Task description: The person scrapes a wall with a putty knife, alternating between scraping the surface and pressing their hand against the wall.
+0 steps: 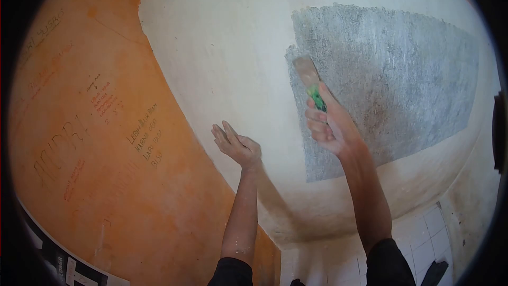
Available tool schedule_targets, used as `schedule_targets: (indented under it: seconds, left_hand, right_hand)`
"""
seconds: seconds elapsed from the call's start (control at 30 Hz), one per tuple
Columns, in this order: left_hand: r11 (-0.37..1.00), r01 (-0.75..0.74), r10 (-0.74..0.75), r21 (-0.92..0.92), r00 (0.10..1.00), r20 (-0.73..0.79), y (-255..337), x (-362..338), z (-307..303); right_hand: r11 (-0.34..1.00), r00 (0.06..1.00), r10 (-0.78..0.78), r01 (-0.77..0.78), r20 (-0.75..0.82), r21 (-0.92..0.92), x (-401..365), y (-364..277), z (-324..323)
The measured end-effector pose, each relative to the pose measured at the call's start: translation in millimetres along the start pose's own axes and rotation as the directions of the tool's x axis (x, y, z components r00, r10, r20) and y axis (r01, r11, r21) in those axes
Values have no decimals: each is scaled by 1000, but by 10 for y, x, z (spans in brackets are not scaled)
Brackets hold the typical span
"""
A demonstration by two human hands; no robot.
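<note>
My right hand (333, 122) is wrapped around the green handle of a scraper (306, 70), its wide metal blade pointing up and to the left. That blade overlaps the left edge of a rough grey patch (394, 74) on the white wall (227, 42). Lower and to the left, my left hand (238, 147) is raised in front of the white wall, near the border with the orange wall. Its fingers are partly stretched out and a little bent, with nothing visible in them.
On the left, the orange wall (114, 180) carries handwritten words in black and red. White tiles (423, 233) show at the bottom right, with a dark object (435, 273) near them. A black-and-white printed item (63, 262) lies at the lower left.
</note>
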State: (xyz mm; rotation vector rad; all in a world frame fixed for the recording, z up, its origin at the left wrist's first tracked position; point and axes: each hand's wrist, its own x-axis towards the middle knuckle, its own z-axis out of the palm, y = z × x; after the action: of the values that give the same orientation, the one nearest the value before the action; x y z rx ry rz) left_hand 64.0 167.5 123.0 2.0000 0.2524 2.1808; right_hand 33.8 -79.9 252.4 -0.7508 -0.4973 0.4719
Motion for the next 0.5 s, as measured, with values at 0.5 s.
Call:
schedule_targets:
  seconds: [0.5]
  left_hand:
    - [1000, -18, 18, -2, 1000, -12, 26, 8, 19]
  right_hand:
    - [999, 997, 24, -26, 68, 19, 16, -203, 126]
